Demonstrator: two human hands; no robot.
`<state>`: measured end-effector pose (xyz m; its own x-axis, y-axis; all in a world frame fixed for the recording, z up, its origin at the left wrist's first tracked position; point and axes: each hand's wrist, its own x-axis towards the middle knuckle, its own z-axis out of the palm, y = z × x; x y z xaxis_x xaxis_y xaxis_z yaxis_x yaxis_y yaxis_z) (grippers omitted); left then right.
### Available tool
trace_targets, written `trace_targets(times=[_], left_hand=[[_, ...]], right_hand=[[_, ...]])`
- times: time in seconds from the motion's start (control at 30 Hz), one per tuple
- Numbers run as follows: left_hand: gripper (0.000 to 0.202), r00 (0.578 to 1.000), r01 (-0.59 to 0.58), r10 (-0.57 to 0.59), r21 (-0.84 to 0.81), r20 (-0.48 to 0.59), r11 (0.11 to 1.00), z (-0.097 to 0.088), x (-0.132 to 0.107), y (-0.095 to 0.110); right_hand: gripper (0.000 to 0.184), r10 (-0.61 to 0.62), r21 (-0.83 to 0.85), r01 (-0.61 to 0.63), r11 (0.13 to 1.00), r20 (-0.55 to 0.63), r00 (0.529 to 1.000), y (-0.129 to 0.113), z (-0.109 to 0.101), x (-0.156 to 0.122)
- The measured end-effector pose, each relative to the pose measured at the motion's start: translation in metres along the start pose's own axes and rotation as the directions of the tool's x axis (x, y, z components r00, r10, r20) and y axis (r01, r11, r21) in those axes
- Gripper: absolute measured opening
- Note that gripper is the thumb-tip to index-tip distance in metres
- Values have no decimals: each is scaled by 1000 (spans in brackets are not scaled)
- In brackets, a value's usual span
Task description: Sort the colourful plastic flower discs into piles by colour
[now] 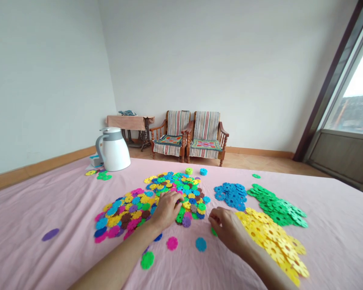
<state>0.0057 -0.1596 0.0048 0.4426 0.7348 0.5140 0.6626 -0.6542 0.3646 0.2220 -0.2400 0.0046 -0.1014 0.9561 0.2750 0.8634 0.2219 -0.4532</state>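
Note:
A big heap of mixed coloured snowflake discs (157,199) lies on the pink cloth (48,201). My left hand (166,207) rests on the heap's middle with fingers curled down onto the pieces. My right hand (226,229) sits just right of it, fingers bent, beside a green disc (213,232) half hidden under it. Sorted piles lie to the right: blue discs (231,193), green discs (276,207) and yellow discs (272,235). What either hand holds, if anything, is hidden.
Loose discs lie near me: pink (172,243), blue (201,244), green (147,260), purple (50,234). A white jug (113,149) stands at the far left by a few discs. Two wooden armchairs (189,137), a small table (130,123) and a window (358,100) are beyond.

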Motion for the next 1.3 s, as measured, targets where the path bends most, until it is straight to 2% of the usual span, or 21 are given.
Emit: trace_targets(times=[0.2, 0.33, 0.43, 0.53, 0.63, 0.7, 0.77, 0.8, 0.87, 0.93, 0.97, 1.0, 1.07, 1.17, 1.3], left_hand=[[11, 991, 64, -93, -268, -99, 961, -3, 3, 6], [8, 995, 65, -91, -419, -41, 906, -5, -1, 28], [9, 998, 61, -45, -491, 45, 869, -4, -6, 41], [12, 997, 54, -18, -514, 75, 856, -4, -9, 45], [14, 998, 59, -55, -468, 23, 882, -4, -8, 39], [15, 996, 82, -94, -435, -7, 897, -5, -6, 33], [16, 990, 111, -137, -415, -33, 903, -4, -4, 27], [15, 987, 124, -155, -408, -45, 905, -3, -4, 24], [13, 981, 136, -178, -393, -72, 909, -1, -3, 19], [12, 981, 132, -176, -376, -84, 917, 1, -3, 15], [12, 983, 124, -165, -363, -83, 923, 2, -3, 14], [13, 986, 112, -148, -345, -81, 932, 2, -3, 14], [14, 992, 73, -100, -288, -83, 955, 3, -4, 15], [19, 998, -19, 8, -186, -61, 982, 2, -6, 18], [32, 994, -87, 95, -122, 55, 989, 3, -9, 21]], right_hand=[[23, -25, 134, 38, 990, -99, 995, -2, 4, 0], [19, -8, 338, 63, 939, -161, 987, -14, 6, -1], [14, 16, 413, 50, 909, -155, 988, -24, 7, -1], [14, 15, 342, 42, 939, -164, 986, -22, 4, 2], [18, 91, 176, -44, 983, -267, 959, 3, -10, 9], [20, 211, 93, -191, 977, -344, 915, 32, -26, 13], [24, 359, 54, -368, 928, -386, 850, 65, -46, 13], [27, 426, 36, -452, 891, -406, 808, 81, -56, 11], [37, 540, 44, -602, 797, -498, 678, 110, -73, 6], [45, 624, 99, -694, 713, -540, 564, 129, -84, 0], [47, 648, 123, -715, 688, -547, 530, 135, -87, -2], [47, 655, 137, -717, 683, -549, 519, 137, -87, -3], [45, 630, 146, -680, 718, -550, 548, 134, -83, -3], [38, 538, 170, -535, 828, -513, 669, 114, -68, 4], [31, 407, 215, -347, 913, -412, 815, 80, -46, 13]])
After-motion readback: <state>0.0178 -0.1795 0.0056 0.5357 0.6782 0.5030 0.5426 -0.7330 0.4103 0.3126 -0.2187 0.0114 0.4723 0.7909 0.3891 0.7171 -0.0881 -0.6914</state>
